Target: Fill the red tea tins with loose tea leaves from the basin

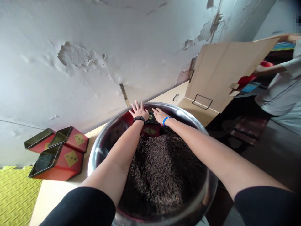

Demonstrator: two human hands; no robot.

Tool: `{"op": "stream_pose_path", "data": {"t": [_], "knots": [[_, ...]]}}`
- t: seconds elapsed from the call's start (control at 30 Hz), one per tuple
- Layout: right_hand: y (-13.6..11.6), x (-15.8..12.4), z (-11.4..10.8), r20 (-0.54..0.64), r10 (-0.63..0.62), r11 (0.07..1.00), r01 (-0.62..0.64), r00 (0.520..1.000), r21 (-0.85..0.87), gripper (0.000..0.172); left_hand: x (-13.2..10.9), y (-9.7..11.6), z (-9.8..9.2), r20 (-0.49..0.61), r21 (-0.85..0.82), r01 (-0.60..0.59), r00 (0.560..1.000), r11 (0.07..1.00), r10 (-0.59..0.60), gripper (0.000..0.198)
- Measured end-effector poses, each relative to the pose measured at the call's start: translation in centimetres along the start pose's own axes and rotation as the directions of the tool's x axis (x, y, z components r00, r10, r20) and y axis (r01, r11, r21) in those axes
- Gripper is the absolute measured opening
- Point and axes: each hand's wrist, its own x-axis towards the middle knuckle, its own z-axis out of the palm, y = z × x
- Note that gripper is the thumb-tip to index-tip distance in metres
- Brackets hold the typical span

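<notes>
A wide steel basin (95,150) holds a heap of dark, dry loose tea leaves (160,169). At its far side stands a red tin (151,131) with a dark top and a yellow label, partly hidden between my hands. My left hand (139,113), with a black wristband, has its fingers spread at the far rim, just left of the tin. Over the tin's right side lies my right hand (160,115), blue band at the wrist, fingers stretched out. Whether either palm presses on the tin I cannot tell. Neither hand grips anything.
Three red tins with dark openings (58,161) lie at the left on a pale board (54,194). A yellow textured mat (16,194) is beyond them. Behind rises a peeling wall (105,40). At right, a person (279,88) holds a large cardboard sheet (225,69).
</notes>
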Motion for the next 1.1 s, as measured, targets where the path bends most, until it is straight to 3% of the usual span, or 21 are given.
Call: {"op": "stream_pose_path", "data": {"t": [0.17, 0.37, 0.47, 0.7, 0.93, 1.1], "knots": [[-0.9, 0.5, 0.0, -0.008, 0.113, 0.994, -0.113, 0.994, -0.007, 0.049, -0.2, 0.2, -0.4, -0.006, 0.014, -0.035, 0.999, 0.999, 0.035, 0.063], [-3.4, 0.8, 0.6, -0.120, 0.310, 0.948, -0.316, 0.943, -0.039, 0.050, -0.3, 0.2, -0.6, -0.014, 0.006, -0.060, 0.998, 0.998, 0.060, 0.064], [-3.9, 0.6, 0.8, -0.202, 0.251, 0.961, -0.269, 0.947, -0.066, 0.048, -0.2, 0.2, -0.5, -0.031, 0.015, -0.072, 0.997, 0.997, 0.073, 0.065], [-4.0, 0.7, 1.5, -0.316, -0.072, 0.988, 0.024, 0.946, -0.152, 0.048, -0.5, 0.3, -1.2, -0.077, 0.054, -0.173, 0.981, 0.983, 0.177, 0.063], [-3.5, 0.6, 1.8, -0.263, -0.068, 0.991, 0.034, 0.962, -0.129, 0.046, -0.5, 0.0, -1.0, -0.015, 0.001, -0.193, 0.981, 0.981, 0.193, 0.062], [-3.3, 0.3, 1.9, -0.236, -0.031, 0.994, 0.006, 0.971, -0.106, 0.045, 0.1, -0.6, -0.2, 0.121, -0.101, -0.149, 0.980, 0.984, 0.160, 0.062]]}}
